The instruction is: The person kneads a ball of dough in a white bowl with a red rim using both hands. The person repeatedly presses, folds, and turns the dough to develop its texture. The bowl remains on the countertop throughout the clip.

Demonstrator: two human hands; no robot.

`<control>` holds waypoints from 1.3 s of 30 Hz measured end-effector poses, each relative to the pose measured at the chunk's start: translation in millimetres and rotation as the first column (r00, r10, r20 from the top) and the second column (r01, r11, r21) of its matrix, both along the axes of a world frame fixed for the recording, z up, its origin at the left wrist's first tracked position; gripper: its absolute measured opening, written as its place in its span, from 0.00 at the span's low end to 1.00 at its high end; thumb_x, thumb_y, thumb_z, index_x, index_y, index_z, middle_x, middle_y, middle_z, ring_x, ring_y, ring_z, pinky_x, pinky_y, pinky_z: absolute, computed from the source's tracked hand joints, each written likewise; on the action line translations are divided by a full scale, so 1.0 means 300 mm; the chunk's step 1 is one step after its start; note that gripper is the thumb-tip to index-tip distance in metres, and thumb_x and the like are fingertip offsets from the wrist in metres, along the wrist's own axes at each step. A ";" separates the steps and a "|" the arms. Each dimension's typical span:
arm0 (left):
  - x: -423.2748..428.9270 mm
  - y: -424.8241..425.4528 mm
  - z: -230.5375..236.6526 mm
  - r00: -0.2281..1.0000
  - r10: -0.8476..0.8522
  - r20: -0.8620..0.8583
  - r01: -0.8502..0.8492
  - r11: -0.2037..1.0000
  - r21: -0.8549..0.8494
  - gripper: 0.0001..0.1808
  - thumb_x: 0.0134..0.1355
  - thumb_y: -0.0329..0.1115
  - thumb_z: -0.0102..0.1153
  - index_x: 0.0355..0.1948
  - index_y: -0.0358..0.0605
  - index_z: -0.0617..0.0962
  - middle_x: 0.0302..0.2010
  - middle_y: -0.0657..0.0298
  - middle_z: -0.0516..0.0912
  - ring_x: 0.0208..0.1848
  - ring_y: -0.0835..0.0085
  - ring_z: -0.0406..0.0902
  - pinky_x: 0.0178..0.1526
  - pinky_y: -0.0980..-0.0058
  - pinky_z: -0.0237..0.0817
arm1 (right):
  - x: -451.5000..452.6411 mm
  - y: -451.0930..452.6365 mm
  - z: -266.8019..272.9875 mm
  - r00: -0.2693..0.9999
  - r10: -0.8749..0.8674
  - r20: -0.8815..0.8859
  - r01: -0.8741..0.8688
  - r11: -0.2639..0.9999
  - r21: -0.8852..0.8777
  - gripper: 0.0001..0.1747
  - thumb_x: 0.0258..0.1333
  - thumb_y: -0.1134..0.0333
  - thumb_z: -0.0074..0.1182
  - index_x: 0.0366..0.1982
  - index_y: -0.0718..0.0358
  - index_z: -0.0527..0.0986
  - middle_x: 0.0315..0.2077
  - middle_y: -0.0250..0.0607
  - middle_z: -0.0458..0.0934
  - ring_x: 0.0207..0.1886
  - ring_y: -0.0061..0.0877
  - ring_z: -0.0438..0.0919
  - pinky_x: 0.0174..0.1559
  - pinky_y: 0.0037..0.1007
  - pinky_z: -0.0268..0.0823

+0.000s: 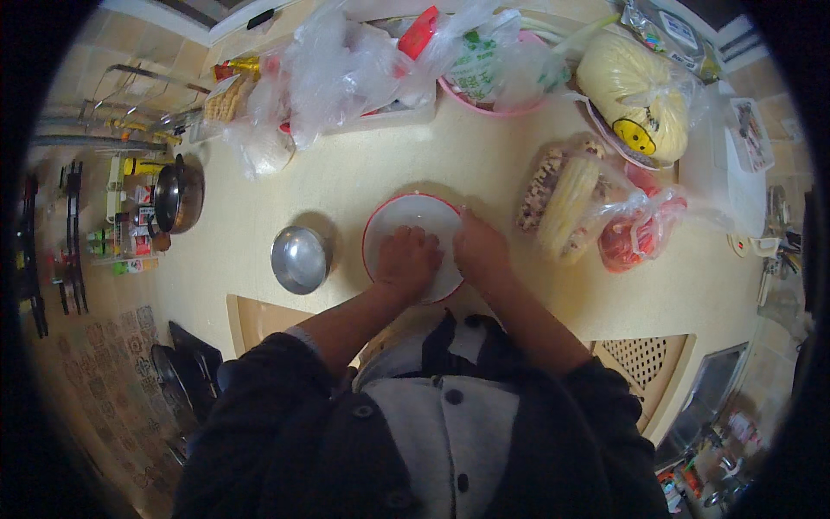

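A white bowl (405,211) with a red rim stands on the pale countertop right in front of me. Down inside it is my left hand (410,259), knuckles up and fingers curled toward the bottom. Whatever lies under those fingers is hidden, and the pale contents are hard to make out. My right hand (481,250) grips the bowl's right rim. To the left of the bowl, and apart from it, sits a small metal bowl (299,259).
On the right lie bagged corn cobs (564,201) and a bag of red food (629,237). Plastic bags (350,71) and a pink basin (499,111) line the back, near a large bag of yellowish food (632,91). A dark pot (178,194) stands far left.
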State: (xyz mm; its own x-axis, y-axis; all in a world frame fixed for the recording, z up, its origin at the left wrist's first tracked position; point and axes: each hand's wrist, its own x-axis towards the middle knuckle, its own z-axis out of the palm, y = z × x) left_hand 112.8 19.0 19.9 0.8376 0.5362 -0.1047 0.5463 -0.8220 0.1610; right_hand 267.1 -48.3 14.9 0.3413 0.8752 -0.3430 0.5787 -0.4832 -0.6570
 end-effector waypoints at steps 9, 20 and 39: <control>0.082 0.107 -0.131 0.985 -0.062 0.159 0.057 0.998 0.034 0.10 0.58 0.41 0.54 0.33 0.47 0.80 0.37 0.56 0.81 0.41 0.59 0.77 0.44 0.57 0.68 | -0.001 -0.003 -0.012 0.998 0.062 0.033 -0.061 0.998 -0.024 0.21 0.59 0.65 0.42 0.52 0.66 0.68 0.45 0.53 0.77 0.46 0.43 0.79 0.48 0.43 0.71; 0.045 0.050 0.059 0.998 0.061 -0.003 -0.059 0.951 -0.303 0.19 0.65 0.45 0.50 0.31 0.38 0.80 0.35 0.49 0.81 0.42 0.50 0.76 0.46 0.53 0.67 | -0.013 0.011 0.024 0.992 0.008 0.127 -0.011 1.000 0.018 0.25 0.54 0.66 0.46 0.55 0.66 0.68 0.45 0.54 0.78 0.47 0.44 0.79 0.50 0.45 0.70; -0.033 -0.004 0.137 0.999 0.027 -0.030 -0.033 0.975 -0.218 0.19 0.56 0.44 0.58 0.42 0.41 0.77 0.42 0.52 0.77 0.45 0.55 0.74 0.44 0.56 0.67 | -0.010 0.013 0.011 0.991 -0.027 0.131 0.014 0.996 0.093 0.25 0.49 0.67 0.47 0.52 0.67 0.70 0.34 0.57 0.80 0.39 0.50 0.79 0.44 0.48 0.70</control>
